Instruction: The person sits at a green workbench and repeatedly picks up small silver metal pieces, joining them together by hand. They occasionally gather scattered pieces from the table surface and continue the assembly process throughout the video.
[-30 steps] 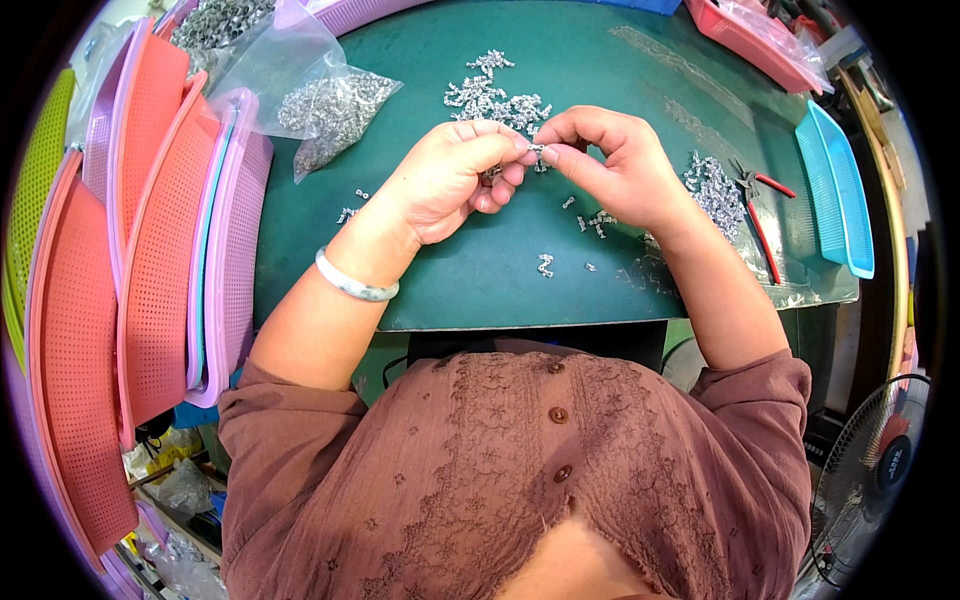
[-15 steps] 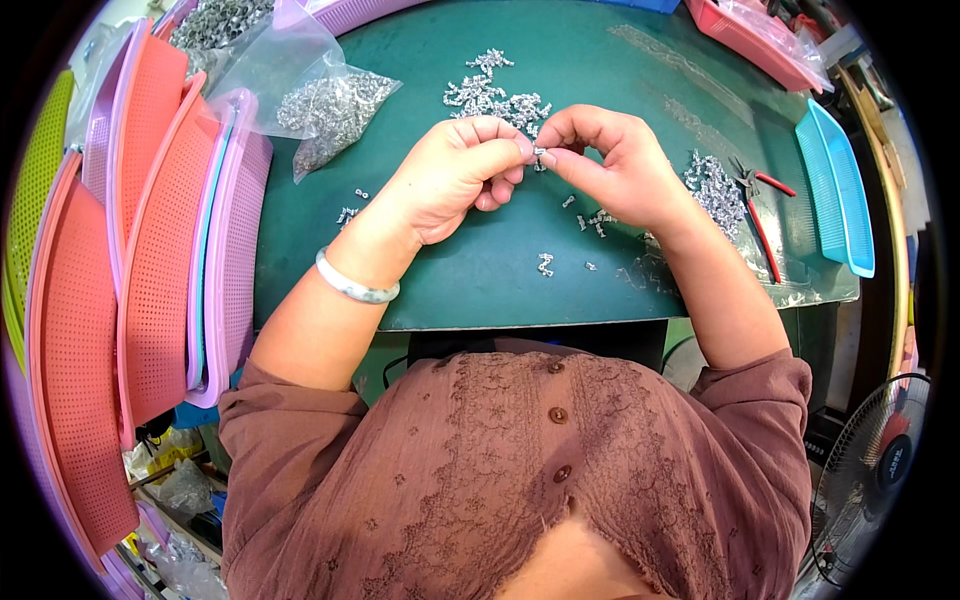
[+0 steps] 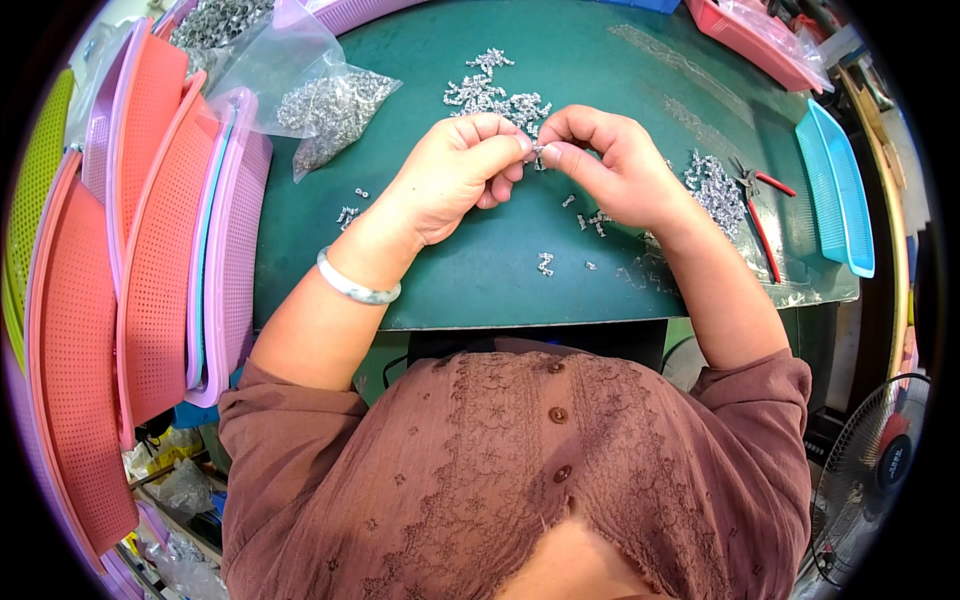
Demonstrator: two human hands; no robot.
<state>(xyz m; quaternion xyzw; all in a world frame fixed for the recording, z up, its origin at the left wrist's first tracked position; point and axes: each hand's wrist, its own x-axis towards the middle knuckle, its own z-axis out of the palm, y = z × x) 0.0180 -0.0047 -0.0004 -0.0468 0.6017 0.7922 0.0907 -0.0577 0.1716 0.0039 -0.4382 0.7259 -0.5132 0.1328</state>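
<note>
My left hand and my right hand meet fingertip to fingertip over the green table. Between the two pinches sits a small silvery metal piece, mostly covered by thumbs and forefingers. Just beyond my fingers lies a loose pile of small metal pieces. A second heap of metal pieces is by my right forearm, beside red-handled pliers. Several stray pieces are scattered nearer the table's front edge.
A clear plastic bag of metal parts lies at the far left. Pink and purple perforated baskets stand stacked along the left side. A blue basket and a pink basket rest at the right. A fan stands lower right.
The small metal piece has turned slightly between my fingertips and shows less now. My right thumb and fingers have shifted a little; both arms stay in place.
</note>
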